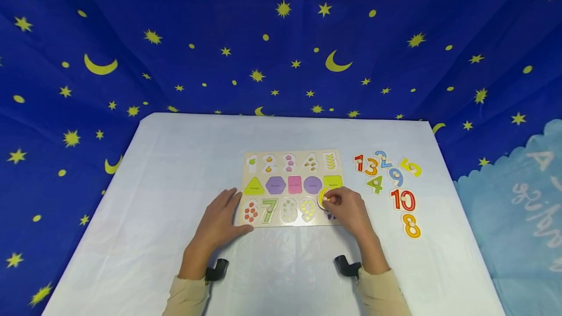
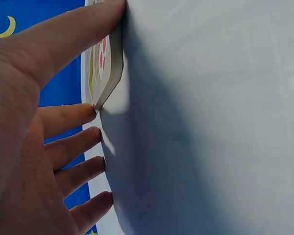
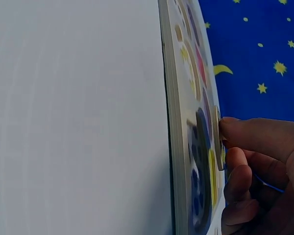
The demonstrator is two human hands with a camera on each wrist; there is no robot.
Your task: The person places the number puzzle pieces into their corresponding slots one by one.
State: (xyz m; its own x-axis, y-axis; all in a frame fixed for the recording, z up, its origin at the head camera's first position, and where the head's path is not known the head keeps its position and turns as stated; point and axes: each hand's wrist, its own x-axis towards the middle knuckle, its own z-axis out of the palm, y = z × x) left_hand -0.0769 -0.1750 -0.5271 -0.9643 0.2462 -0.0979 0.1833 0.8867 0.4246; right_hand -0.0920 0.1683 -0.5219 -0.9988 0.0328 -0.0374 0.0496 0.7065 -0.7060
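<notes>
Bracketing the lower left corner of the puzzle board (image 1: 283,195) with the left hand (image 1: 219,223), fingers extended, thumb at the near edge. Past the green 7 (image 1: 270,212) seated in the bottom row, pinching a yellow piece (image 1: 322,198) between thumb and fingers of the right hand (image 1: 351,211), over the board's lower right part, numeral too covered to read. Farther right, scattered loose on the white table (image 1: 439,272): red 1 (image 1: 359,163), orange 3 (image 1: 371,166), green 4 (image 1: 375,185), blue 2 (image 1: 383,159), blue 9 (image 1: 396,177), red 10 (image 1: 403,200), yellow 5 (image 1: 411,167), orange 8 (image 1: 411,226).
</notes>
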